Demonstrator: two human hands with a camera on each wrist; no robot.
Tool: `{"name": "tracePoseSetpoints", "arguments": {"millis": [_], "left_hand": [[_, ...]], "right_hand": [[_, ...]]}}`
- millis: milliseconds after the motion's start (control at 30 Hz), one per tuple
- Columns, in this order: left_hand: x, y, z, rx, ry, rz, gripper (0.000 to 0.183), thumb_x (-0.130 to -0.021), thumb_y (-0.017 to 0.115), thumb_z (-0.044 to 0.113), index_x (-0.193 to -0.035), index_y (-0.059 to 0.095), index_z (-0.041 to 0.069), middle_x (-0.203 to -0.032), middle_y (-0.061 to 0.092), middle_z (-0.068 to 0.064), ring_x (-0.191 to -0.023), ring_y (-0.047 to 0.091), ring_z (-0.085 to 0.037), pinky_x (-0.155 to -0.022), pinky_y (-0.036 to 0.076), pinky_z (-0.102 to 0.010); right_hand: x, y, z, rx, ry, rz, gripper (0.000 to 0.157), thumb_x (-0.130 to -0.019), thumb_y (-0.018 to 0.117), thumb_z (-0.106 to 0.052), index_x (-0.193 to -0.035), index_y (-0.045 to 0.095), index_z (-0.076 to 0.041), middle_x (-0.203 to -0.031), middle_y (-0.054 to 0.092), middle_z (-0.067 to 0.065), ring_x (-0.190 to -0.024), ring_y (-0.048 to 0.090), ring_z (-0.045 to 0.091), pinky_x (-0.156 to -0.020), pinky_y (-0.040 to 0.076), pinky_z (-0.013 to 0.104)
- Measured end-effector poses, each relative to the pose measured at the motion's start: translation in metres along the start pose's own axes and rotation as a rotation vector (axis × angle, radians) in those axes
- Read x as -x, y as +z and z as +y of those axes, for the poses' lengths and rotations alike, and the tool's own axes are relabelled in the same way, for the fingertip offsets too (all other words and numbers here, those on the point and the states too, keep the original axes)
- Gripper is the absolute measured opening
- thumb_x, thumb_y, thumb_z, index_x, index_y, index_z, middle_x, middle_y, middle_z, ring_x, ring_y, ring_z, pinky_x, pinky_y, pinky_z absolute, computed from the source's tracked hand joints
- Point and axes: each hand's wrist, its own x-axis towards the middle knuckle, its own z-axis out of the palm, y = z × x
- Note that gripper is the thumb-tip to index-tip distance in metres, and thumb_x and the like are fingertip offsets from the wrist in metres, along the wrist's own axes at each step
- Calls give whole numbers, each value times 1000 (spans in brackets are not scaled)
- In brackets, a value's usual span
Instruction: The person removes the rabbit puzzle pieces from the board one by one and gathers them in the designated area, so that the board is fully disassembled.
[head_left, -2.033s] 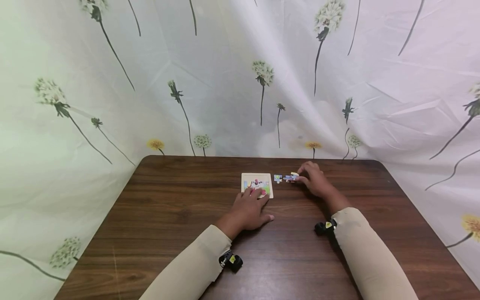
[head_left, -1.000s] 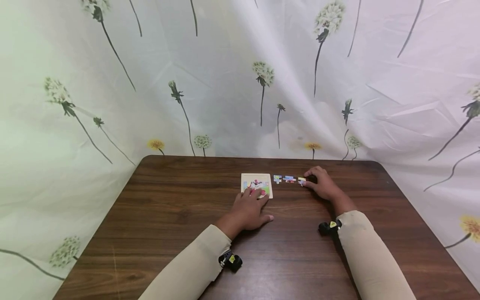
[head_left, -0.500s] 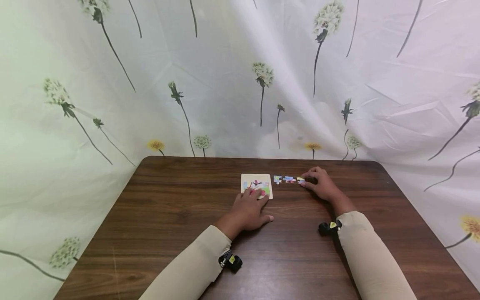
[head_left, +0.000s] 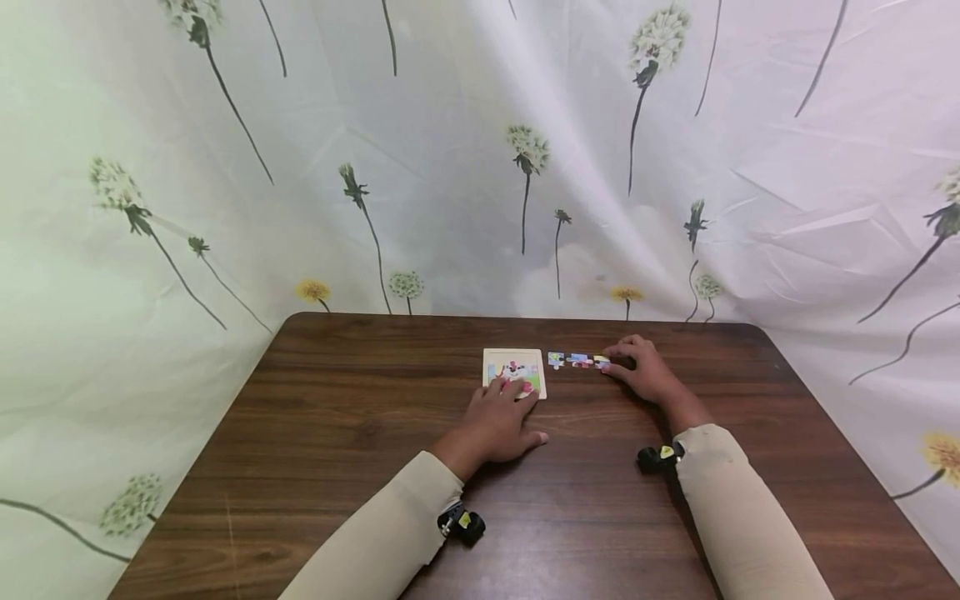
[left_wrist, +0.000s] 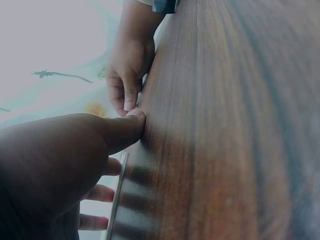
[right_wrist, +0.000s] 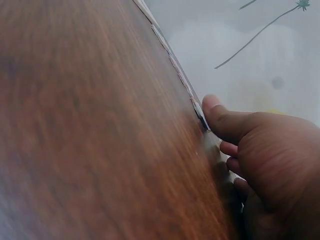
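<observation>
Head view shows us a puzzle board (head_left: 513,353) on the brown table (head_left: 360,408), its lower edge under the left hand (head_left: 498,423), which rests there with fingers extended and grasps nothing. Much of the board seems filled already, though we cannot check what those fingers cover. Its upper strip looks pale and bare, so we judge that part is left to do. Three pieces lie in a row just right of the board: the nearest piece (head_left: 555,360), the middle piece (head_left: 578,360) and the last piece (head_left: 601,362). The right hand (head_left: 643,372) pinches the last one at its outer end; we cannot tell whether it touches its neighbour. We reckon all three have yet to go in.
</observation>
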Motion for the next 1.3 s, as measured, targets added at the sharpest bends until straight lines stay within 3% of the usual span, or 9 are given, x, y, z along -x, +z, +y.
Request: {"name": "tracePoseSetpoints", "arguments": {"millis": [267,633,967,1300], "left_hand": [[0,0,1,-4,-7,-12,76,-106,55,69,-168,46,26,-176,40,-4,-164,33,-36,-129,35,-61],[2,-2,3,15,-16,-12,76,-107,56,68,-168,45,25,-177,38,-5,-165,31,-37,-130,34,-61],[0,-3,2,27,-14,56,74,-105,62,65,-164,52,22,-174,41,-9,-162,36,-36,-127,37,-62],[-4,-9,-20,107,-73,128,74,-104,67,59,-165,50,19,-174,40,-12,-160,38,-41,-122,40,-64]], "right_hand": [[1,0,0,-19,15,6,37,-111,67,-25,-140,72,-3,-135,56,23,-129,48,43,-111,42,68],[0,-1,-2,-46,-14,20,33,-113,63,-24,-134,75,-1,-134,58,25,-128,50,45,-109,43,67],[0,-1,-2,-86,-22,43,35,-115,60,-22,-135,73,3,-136,60,28,-129,54,47,-111,44,68],[-8,1,-6,-91,-62,83,34,-113,63,-21,-131,74,5,-135,63,27,-130,58,47,-115,45,66]]}}
